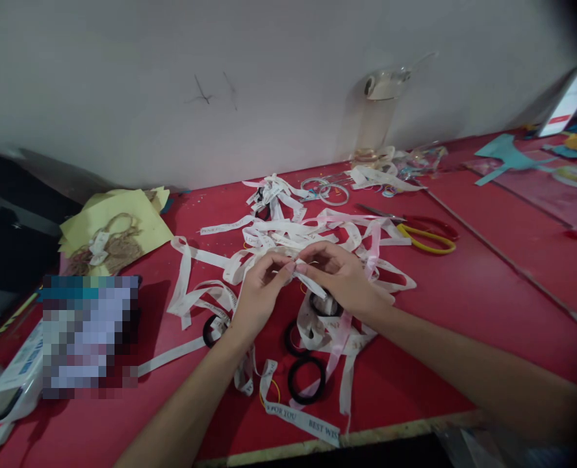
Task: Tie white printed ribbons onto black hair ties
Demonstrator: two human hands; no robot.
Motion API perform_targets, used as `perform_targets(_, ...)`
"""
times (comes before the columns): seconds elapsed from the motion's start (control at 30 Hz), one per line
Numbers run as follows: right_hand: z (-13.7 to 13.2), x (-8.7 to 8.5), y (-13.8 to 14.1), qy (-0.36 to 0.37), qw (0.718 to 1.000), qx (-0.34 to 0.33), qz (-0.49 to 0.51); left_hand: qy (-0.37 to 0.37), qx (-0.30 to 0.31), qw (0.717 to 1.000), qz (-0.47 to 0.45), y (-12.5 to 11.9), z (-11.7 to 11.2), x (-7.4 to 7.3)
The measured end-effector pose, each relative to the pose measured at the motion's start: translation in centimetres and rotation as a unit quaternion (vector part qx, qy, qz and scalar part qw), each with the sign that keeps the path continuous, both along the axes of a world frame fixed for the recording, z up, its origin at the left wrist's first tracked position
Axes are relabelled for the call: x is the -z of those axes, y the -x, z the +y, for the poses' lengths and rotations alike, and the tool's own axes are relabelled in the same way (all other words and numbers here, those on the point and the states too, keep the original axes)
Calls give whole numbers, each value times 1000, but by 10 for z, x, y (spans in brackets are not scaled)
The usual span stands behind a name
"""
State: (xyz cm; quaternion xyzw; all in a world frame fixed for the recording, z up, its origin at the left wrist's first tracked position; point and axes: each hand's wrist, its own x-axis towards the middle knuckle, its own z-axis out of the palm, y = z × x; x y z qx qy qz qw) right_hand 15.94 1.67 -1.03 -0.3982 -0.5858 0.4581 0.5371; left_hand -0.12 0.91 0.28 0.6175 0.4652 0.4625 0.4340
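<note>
My left hand [264, 286] and my right hand [337, 273] meet over the middle of the red table, fingertips pinched together. Between them is a white ribbon [312, 286], its folded end slanting down to the right. Printed white ribbons [298, 413] lie loose all around, one reading "FOR YOU BEST WIS". A pink ribbon [372, 250] runs among them to the right of my hands. Below my hands lie black hair ties [322, 379], and another black hair tie [209, 331] rests by my left wrist. What my fingertips pinch is partly hidden.
Scissors [427, 238] with yellow and red handles lie right of the ribbons. A clear bottle [375, 120] stands by the wall. Yellow paper [149, 224] with twine [125, 247] is at left, a lit phone [568, 101] far right. The table's front edge [405, 432] is close.
</note>
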Motion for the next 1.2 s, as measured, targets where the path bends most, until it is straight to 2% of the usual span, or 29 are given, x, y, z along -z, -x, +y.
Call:
perform_targets(0.23, -4, -2, -1, -15, 999, 32, -28, -22, 11, 998, 56, 1, -1, -5)
perform_targets(0.4, -6, -5, -1, -10, 1000, 11, -15, -15, 38, 998, 54, 6, 0, -7)
perform_targets(0.6, -5, -3, 0, -36, 999, 5, 20, -27, 7, 999, 41, 6, -3, -5)
perform_targets(0.8, -3, -2, 0, -18, 1000, 3, 16, -35, -26, 999, 24, 5, -1, -3)
perform_targets(1.2, -5, -1, -1, -12, 1000, 8, -17, -25, -19, 998, 54, 4, -1, -5)
